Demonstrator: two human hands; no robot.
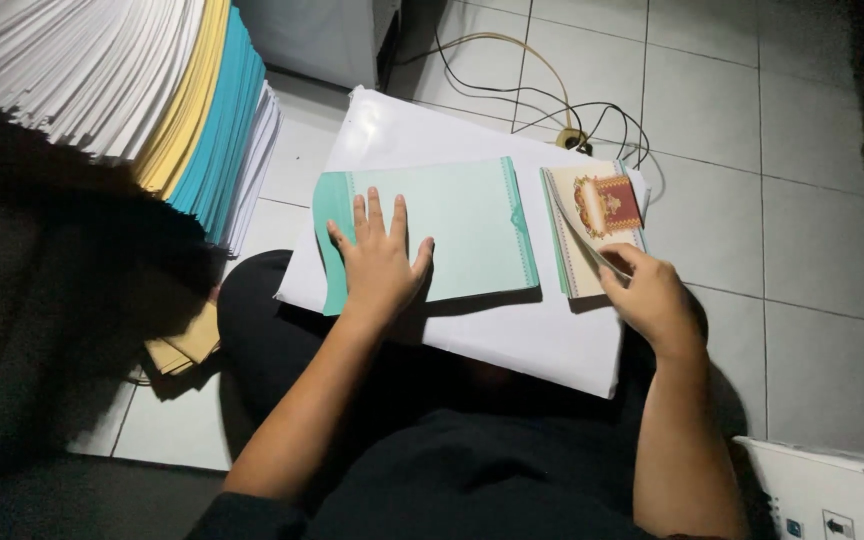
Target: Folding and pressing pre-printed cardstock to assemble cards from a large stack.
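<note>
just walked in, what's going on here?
A person sits on the tiled floor with a white board across the lap. The left hand lies flat on a pale green sheet. The right hand lifts the top card from a small stack of ornate cards. A tall paper stack stands at left.

Two hands were out, one mint-green folder (452, 225), one stack of ornate cards (597, 225), one white board (512, 335), one towering paper pile (122, 90).
</note>
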